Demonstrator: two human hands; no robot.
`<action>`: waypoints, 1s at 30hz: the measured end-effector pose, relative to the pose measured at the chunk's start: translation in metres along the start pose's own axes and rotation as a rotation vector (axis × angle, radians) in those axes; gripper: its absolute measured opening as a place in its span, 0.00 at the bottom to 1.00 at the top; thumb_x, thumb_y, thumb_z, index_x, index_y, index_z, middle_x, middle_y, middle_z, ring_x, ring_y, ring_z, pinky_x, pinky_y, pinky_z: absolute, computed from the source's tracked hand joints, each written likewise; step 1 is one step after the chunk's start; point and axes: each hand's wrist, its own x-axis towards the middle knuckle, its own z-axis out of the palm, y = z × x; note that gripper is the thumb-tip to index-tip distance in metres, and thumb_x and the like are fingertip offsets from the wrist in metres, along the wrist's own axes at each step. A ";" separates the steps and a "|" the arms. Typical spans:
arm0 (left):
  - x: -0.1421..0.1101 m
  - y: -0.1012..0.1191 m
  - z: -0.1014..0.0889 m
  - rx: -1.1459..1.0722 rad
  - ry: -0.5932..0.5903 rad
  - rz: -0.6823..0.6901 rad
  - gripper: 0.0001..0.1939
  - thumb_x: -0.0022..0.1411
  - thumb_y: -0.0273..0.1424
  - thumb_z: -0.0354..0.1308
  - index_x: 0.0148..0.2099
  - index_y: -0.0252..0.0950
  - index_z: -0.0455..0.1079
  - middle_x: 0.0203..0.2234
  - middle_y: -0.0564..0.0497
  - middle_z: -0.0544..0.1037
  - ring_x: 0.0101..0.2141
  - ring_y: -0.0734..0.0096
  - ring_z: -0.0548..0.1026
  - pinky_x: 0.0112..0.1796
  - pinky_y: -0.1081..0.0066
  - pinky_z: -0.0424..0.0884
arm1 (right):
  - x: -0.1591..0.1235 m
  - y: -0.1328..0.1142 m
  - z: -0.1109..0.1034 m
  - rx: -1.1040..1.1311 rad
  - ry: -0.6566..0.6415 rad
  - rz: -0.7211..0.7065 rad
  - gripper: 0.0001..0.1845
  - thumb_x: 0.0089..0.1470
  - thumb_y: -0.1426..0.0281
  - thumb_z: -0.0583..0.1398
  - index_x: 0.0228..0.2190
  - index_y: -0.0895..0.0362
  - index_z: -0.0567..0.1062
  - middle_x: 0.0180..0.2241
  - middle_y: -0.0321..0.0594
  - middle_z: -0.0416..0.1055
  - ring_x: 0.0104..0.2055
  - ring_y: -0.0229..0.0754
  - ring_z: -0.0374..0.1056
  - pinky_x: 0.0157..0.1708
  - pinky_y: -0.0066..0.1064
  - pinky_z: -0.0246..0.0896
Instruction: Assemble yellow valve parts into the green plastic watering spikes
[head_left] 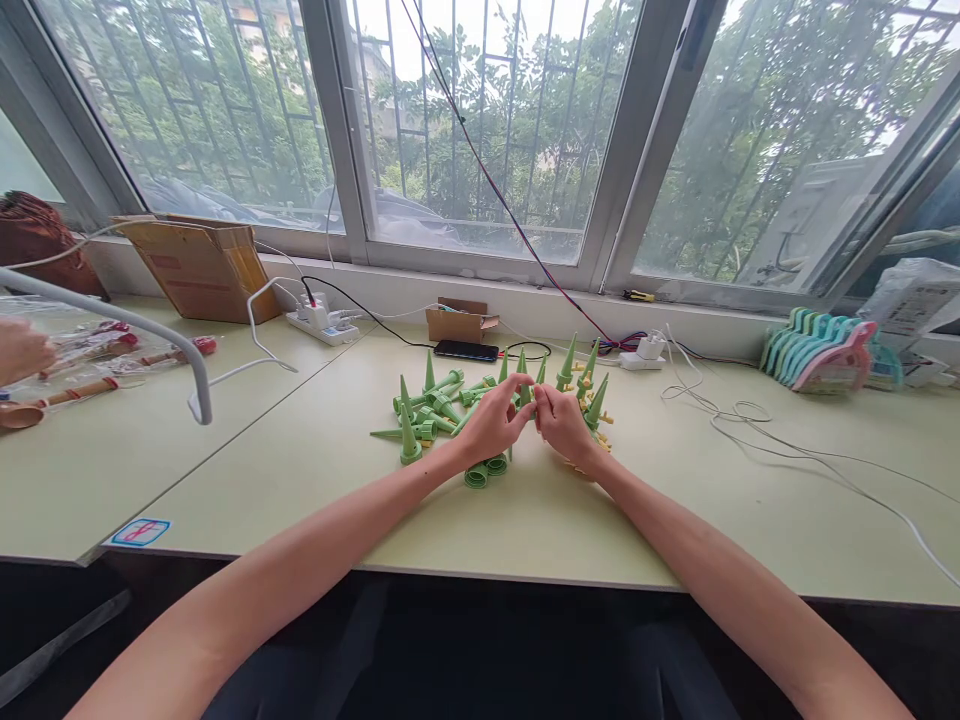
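My left hand (493, 420) is closed, thumb and forefinger pinching a green plastic watering spike (526, 393). Close against it, my right hand (564, 424) is curled, its fingertips meeting the left hand's; what they grip is hidden. To the left lies a loose heap of green cone-shaped spikes (442, 405), one standing upright (409, 440) on its collar. Two green ring-like caps (476, 476) sit just below my left wrist. Behind and beside my right hand stand several more spikes (597, 402) with small yellow valves (606, 418).
A black phone (466, 351) and small open carton (459, 322) lie behind the spikes. White cables (750, 420) trail across the right side, near colored hangers (817, 350). At left are a curved grey-white rod (180, 340), wooden spoons (75, 395) and another person's hand (24, 350).
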 end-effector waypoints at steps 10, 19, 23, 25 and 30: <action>0.000 -0.003 0.000 0.004 -0.007 0.007 0.12 0.66 0.34 0.51 0.51 0.39 0.59 0.37 0.52 0.69 0.19 0.85 0.62 0.25 0.77 0.62 | 0.000 0.003 0.001 0.011 0.002 -0.005 0.23 0.66 0.55 0.44 0.24 0.53 0.59 0.14 0.31 0.59 0.15 0.35 0.52 0.20 0.29 0.46; 0.002 -0.010 -0.005 0.075 -0.068 0.100 0.13 0.66 0.34 0.51 0.52 0.37 0.60 0.33 0.52 0.70 0.21 0.81 0.62 0.26 0.76 0.61 | 0.000 0.005 0.001 0.023 -0.011 -0.025 0.23 0.66 0.55 0.44 0.23 0.53 0.59 0.14 0.30 0.59 0.16 0.35 0.53 0.21 0.29 0.46; 0.002 -0.009 -0.006 0.090 -0.069 0.102 0.15 0.66 0.33 0.51 0.54 0.38 0.59 0.32 0.53 0.71 0.20 0.81 0.61 0.26 0.76 0.60 | 0.000 0.005 0.001 0.029 -0.012 -0.030 0.23 0.66 0.55 0.44 0.23 0.53 0.58 0.14 0.30 0.58 0.16 0.35 0.52 0.21 0.29 0.45; 0.001 -0.009 -0.006 0.094 -0.066 0.100 0.18 0.66 0.32 0.51 0.56 0.39 0.57 0.33 0.53 0.71 0.20 0.81 0.62 0.26 0.77 0.60 | 0.001 0.005 0.001 0.028 -0.011 -0.028 0.23 0.66 0.55 0.44 0.23 0.53 0.58 0.14 0.30 0.58 0.16 0.35 0.52 0.21 0.29 0.45; -0.001 -0.011 -0.005 0.065 -0.038 0.095 0.27 0.65 0.31 0.52 0.63 0.42 0.49 0.39 0.50 0.72 0.20 0.83 0.64 0.26 0.77 0.61 | 0.001 0.004 0.001 0.009 -0.013 -0.024 0.24 0.66 0.55 0.44 0.22 0.53 0.58 0.14 0.31 0.58 0.16 0.35 0.52 0.20 0.30 0.45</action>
